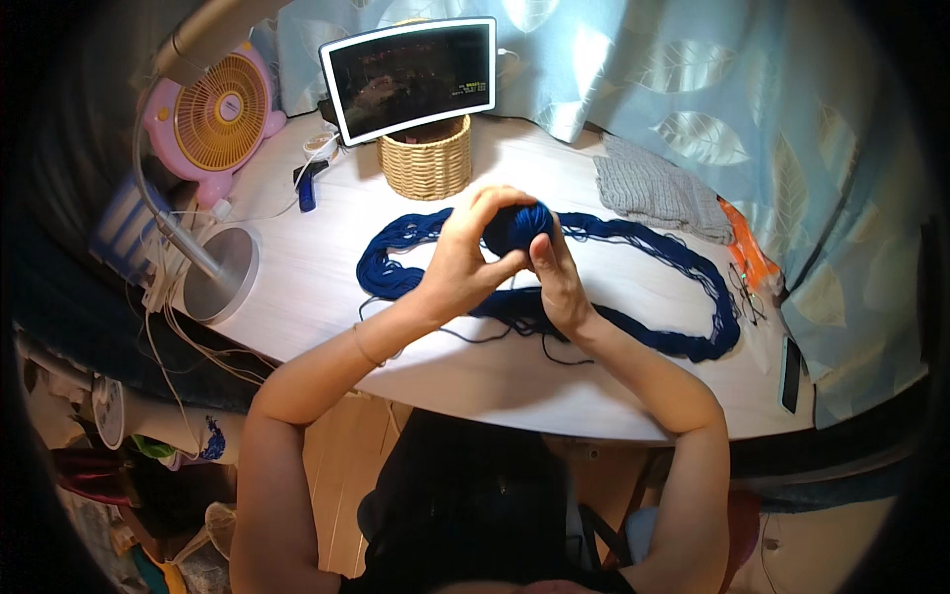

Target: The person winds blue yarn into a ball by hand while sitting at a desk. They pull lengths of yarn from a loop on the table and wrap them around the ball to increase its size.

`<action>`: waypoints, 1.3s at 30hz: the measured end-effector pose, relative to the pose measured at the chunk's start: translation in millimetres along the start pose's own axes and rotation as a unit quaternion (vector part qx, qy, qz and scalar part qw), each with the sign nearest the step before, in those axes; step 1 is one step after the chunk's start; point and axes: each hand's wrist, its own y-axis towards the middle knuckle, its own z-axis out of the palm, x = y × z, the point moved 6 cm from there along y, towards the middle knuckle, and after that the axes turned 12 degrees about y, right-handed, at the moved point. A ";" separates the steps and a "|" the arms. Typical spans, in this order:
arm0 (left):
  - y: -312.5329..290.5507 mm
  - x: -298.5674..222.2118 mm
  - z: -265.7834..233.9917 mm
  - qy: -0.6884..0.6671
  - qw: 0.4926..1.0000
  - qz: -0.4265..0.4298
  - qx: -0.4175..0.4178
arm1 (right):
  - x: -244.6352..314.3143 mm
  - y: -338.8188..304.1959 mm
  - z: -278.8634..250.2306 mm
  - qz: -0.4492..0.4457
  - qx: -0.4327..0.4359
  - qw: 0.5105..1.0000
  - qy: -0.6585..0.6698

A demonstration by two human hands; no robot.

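A small ball of dark blue yarn (517,228) is held above the middle of the table, between my two hands. My left hand (467,246) curls round its left side, fingers over the top and thumb below. On the right side, my right hand (559,282) grips the ball with its thumb toward me; its other fingers are partly hidden. Under and around the hands, a long loop of dark blue yarn, a loosened skein (717,332), lies spread on the white table (445,381). Loose strands trail along the loop's near side.
A tablet (416,79) leans on a woven basket (426,163) at the back. The pink fan (218,104), lamp base (223,277) and cables stand left. To the right are grey knitting (653,188), an orange bag (754,252), glasses (747,297) and a phone (790,374).
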 end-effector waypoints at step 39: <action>-33.4 70.4 19.2 -0.342 0.889 -0.278 0.123 | -48.7 6.8 -11.8 0.098 0.025 0.992 0.079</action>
